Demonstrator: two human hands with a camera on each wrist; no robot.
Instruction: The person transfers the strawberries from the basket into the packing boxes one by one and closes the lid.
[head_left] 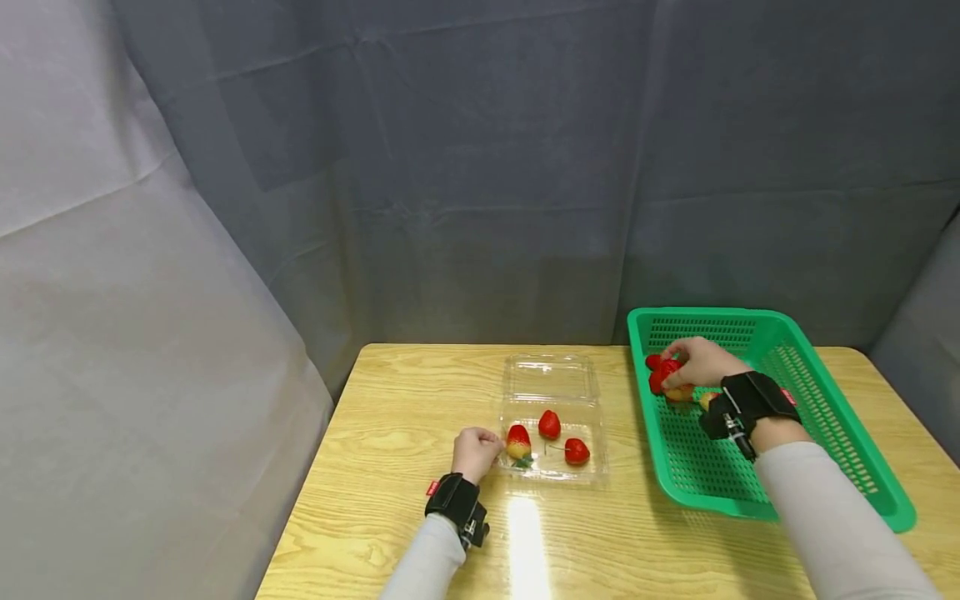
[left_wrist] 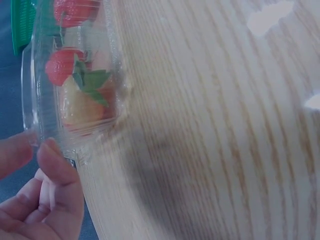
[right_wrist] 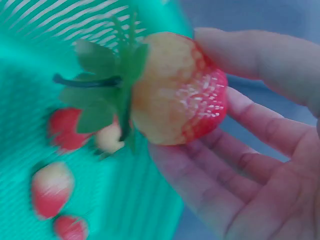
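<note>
While left hand (head_left: pixel 475 452) pinches clear container (head_left: pixel 579 419), right hand (head_left: pixel 705 363) grips strawberry (right_wrist: pixel 175 92), thumb well apart from fingers.

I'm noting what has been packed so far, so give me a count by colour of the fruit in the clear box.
Red fruit: 2
Red-and-yellow fruit: 1
Total in the box: 3
</note>
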